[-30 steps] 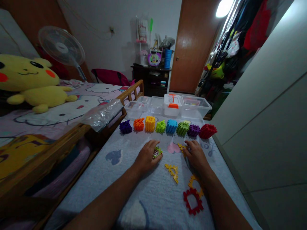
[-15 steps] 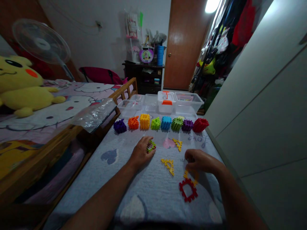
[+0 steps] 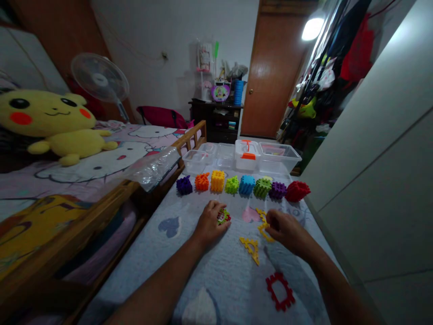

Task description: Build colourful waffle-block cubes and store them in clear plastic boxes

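Note:
My left hand [image 3: 210, 223] rests on the bedspread, fingers curled around a small multicoloured block cluster [image 3: 222, 216]. My right hand [image 3: 286, 231] hovers just right of it, pinching a yellow-orange toothed piece [image 3: 263, 229]. A yellow triangle piece [image 3: 260, 212] lies just beyond that hand, another yellow triangle [image 3: 251, 247] lies nearer me, and a red square frame piece [image 3: 279, 290] lies closest. A row of several coloured block cubes runs from purple [image 3: 184, 185] to red [image 3: 297, 191] beyond both hands.
Clear plastic boxes [image 3: 279, 157] and one with an orange latch [image 3: 247, 155] stand behind the cubes. A wooden bed rail [image 3: 188, 136], a plastic bag [image 3: 154, 166] and a yellow plush toy [image 3: 50, 121] are left. A white wardrobe [image 3: 375, 149] is close on the right.
My right hand has picked up the yellow-orange piece that lay by the red frame and carried it forward toward the far triangle. My left hand stays on the block cluster.

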Demonstrator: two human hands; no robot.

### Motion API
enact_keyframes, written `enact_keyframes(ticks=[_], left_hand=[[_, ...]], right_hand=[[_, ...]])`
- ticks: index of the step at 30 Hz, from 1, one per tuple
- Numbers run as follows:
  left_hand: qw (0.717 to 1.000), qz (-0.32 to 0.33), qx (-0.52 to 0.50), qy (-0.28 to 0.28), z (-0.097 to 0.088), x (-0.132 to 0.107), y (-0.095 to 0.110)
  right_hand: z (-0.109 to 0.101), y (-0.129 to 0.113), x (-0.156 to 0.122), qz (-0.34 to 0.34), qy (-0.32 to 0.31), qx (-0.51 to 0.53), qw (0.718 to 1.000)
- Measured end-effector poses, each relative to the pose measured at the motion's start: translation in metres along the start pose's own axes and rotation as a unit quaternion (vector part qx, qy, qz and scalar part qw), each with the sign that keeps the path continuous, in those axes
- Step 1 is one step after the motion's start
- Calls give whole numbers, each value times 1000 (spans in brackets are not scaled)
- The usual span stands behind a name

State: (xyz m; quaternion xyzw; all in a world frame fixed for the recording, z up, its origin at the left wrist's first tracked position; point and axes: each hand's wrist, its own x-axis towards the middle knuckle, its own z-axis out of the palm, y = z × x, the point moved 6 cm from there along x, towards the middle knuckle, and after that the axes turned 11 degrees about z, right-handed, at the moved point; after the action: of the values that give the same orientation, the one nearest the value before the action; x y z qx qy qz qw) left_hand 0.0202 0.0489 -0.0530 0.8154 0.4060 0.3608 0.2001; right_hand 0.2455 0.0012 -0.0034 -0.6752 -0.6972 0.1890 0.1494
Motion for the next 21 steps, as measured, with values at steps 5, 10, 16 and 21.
enact_keyframes(ticks=[5,10,16,21], left_hand=[[999,11,22,-23,2,-1,1],[999,21,39,-32,3,-1,1],[997,-3,66,-32,1,-2,-6],[998,-11,59,-24,-3,-2,-8]], right_hand=[[16,-38,32,-42,129,-55,989],[53,-36,43,-83,8,-51,995],[42,-25,46,-88,-4,-35,996],[55,-29,51,-67,-44,-99,992]])
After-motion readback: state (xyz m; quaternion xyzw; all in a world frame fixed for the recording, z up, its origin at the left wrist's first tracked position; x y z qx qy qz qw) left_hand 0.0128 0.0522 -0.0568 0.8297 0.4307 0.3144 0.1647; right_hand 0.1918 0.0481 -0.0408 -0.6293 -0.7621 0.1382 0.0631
